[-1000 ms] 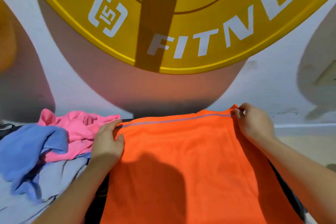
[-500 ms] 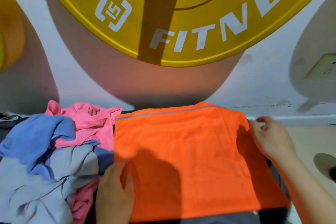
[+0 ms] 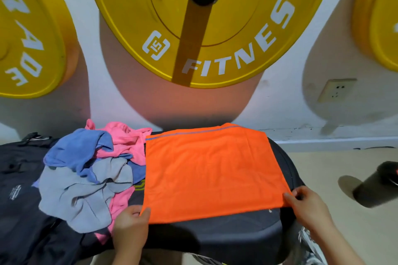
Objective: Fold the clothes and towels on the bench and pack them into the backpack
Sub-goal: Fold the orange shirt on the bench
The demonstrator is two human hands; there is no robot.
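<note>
Left hand [image 3: 131, 228] and right hand [image 3: 305, 206] each pinch a near corner of the orange towel [image 3: 211, 170], which lies flat on the black bench [image 3: 215, 234]. Just left of it lies a crumpled pile: grey cloth [image 3: 86, 196], blue cloth [image 3: 77, 148], pink cloth [image 3: 127, 137]. Beyond them, on the wall, hangs a yellow weight plate [image 3: 237, 28].
</note>
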